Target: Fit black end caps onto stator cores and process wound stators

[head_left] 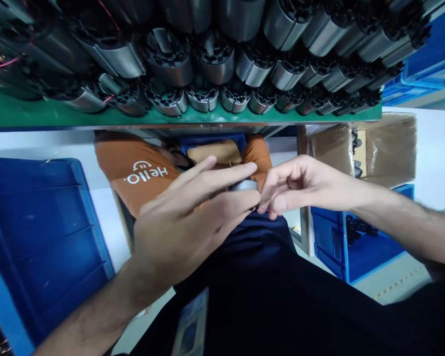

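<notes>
My left hand [185, 212] is closed around a motor stator [245, 186], a short grey metal cylinder with black end parts, held above my lap. Its fingers and thumb cover most of the stator. At the stator's right end is my right hand [296, 188], with thumb and fingertips pinched together. A thin reddish wire [261, 208] shows faintly at these fingertips. Rows of similar stators [170, 64] with black slotted ends stand on the green bench top [207, 116] in front of me, and a few carry pink wires.
A large blue crate [48, 222] stands at the left. To the right are a plastic-lined cardboard box [391, 148] and, below it, a blue bin [330, 242] with dark parts. Under the bench, a brown piece [215, 151] lies on another blue container. My orange-clad legs [133, 170] are beneath the bench edge.
</notes>
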`<state>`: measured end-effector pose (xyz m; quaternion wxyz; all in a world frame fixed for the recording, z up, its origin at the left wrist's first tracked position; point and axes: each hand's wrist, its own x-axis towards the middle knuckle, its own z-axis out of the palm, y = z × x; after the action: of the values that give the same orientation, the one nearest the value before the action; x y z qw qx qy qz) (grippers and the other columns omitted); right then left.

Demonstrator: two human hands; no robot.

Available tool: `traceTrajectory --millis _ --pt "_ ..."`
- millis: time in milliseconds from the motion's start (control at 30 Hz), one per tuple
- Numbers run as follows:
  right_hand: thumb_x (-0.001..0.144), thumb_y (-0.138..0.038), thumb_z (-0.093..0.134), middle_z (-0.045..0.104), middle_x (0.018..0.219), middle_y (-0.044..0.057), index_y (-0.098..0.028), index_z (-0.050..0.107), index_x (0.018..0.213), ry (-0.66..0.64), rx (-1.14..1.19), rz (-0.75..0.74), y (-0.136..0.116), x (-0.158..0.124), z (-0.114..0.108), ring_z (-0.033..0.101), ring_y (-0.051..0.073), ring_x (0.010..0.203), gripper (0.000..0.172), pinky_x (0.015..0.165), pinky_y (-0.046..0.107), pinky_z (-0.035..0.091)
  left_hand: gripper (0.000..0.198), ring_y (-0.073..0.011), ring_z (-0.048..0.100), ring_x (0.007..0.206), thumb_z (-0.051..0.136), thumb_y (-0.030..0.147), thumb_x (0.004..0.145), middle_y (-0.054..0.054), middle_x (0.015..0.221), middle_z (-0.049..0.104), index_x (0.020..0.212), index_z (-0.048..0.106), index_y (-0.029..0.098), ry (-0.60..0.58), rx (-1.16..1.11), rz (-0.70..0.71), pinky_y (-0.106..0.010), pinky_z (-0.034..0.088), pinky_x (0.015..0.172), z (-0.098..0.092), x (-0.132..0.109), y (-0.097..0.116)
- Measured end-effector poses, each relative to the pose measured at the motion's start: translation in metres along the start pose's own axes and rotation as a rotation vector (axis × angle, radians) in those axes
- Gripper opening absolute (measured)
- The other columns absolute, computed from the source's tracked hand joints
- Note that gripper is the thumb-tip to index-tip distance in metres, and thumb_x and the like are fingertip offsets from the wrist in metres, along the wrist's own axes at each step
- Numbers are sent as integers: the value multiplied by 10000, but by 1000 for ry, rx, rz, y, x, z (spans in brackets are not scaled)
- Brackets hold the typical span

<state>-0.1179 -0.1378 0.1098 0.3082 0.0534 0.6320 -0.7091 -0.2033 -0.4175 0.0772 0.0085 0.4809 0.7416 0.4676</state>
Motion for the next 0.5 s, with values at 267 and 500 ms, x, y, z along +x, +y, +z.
traceTrajectory --millis 267,500 --pt "1055 -415 950 640 592 -83 -277 756 681 195 -490 -230 -27 6 19 481 78 494 444 484 253 440 327 -247 938 967 841 234 923 -37 1139 940 1247 832 191 -86 -26 -50 -461 732 1252 2 12 0" --pt "931 -596 1064 802 812 -11 -249 839 834 259 -300 -177 -29 -8 -9 634 116 618 424 487 252 490 319 -275 907 1262 886 186 1032 21 1342 912 1289 854 371 21 -89 -86 -577 665 1361 1 6 -4"
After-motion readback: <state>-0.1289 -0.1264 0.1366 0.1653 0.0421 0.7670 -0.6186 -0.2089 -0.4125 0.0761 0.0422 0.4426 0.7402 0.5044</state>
